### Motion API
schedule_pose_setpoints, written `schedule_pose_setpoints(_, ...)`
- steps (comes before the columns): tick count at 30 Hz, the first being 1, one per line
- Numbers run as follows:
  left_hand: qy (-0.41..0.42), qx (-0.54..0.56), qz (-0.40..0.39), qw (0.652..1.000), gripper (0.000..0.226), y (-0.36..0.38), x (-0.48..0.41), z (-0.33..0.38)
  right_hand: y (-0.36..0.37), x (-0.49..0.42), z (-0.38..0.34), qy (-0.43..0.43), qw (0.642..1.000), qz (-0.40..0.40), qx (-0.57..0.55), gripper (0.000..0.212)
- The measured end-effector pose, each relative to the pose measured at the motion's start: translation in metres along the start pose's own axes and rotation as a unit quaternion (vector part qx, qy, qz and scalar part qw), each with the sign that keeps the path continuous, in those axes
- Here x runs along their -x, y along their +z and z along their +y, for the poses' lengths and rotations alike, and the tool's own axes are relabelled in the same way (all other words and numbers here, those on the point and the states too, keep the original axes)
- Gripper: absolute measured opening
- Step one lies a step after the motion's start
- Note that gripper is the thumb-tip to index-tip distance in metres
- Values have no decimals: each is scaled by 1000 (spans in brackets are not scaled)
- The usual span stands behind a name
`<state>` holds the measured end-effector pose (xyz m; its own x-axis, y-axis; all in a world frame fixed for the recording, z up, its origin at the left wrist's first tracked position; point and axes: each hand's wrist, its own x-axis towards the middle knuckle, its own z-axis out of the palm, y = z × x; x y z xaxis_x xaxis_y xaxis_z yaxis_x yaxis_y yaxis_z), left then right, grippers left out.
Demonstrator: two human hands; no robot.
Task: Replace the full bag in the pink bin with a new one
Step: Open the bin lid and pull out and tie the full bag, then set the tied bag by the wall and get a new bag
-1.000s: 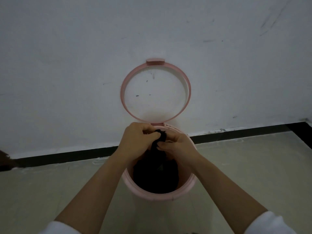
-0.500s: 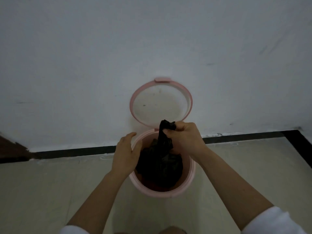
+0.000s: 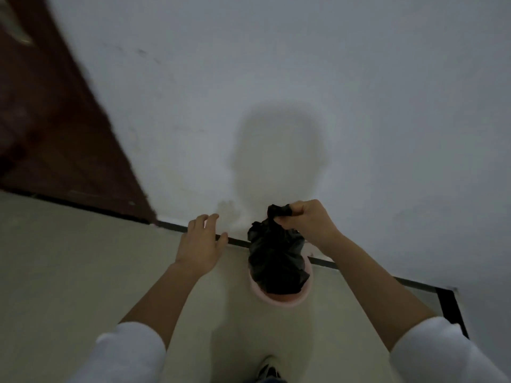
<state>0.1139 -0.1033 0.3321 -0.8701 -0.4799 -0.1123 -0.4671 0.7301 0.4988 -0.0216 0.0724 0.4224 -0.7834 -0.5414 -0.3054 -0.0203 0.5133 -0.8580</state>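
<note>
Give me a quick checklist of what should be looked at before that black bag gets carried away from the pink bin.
1. Grip on the bag: ok. The right hand is closed around the gathered neck of the black bag.
2. Bag closed at the top: cannot tell. The neck is bunched in the fist, but no knot shows.
3. Bag clear of the bin: cannot tell. Its bottom overlaps the pink bin rim from this angle.
4. Other hand free: ok. The left hand is open, to the left of the bag, touching nothing.
5. Leaks or tears: cannot tell. The picture is dim and blurred.
6. New bag ready: not ok. None is in sight.
</note>
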Motion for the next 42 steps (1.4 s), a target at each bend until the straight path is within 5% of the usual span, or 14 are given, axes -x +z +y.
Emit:
schedule_pose_setpoints(11,-144,-126,41,981,58,-155,149,-129,167,31,-142,-62,976,-159,137,13)
schedule_pose_setpoints(25,-358,-60,109,925,59,-276,240,-379,517,22,-271,-170,899,-359,183,45)
schedule_pose_setpoints(30,-441,-29,146,885,57,-333,279,-479,649,33,-326,-163,874,-416,192,28)
schedule_pose_setpoints(36,-510,-25,186,840,57,-399,336,-593,793,54,-392,-177,858,-444,187,28)
schedule_pose_setpoints(42,-517,11,207,831,58,-446,389,-726,940,76,-426,-138,873,-433,177,25)
